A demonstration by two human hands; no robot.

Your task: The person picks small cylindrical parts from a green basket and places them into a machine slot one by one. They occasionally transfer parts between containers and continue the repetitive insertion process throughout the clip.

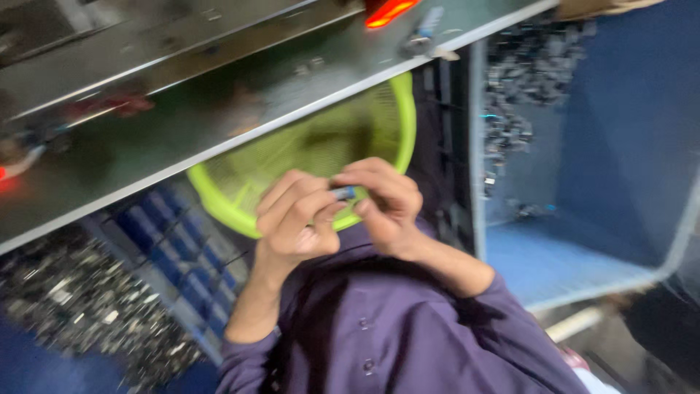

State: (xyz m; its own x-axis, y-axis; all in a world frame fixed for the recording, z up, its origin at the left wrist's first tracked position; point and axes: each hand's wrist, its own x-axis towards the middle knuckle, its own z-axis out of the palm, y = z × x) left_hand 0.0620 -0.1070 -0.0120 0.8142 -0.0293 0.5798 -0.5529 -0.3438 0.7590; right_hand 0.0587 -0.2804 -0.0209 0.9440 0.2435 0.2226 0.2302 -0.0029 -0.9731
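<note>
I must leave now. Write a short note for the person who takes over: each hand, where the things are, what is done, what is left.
Left hand and right hand: both pinch one small blue-grey part, held over the green basket.
Things: a blue bin on the right holds small grey parts; more grey parts lie lower left.
Done: one part is in hand.
Left: the picture is blurred, so I cannot tell what the fingers do to it, nor what the basket contains.

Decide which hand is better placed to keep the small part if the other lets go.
Probably the left hand: its fingers curl around the small part, while the right hand only pinches one end. Blur leaves doubt.
</note>
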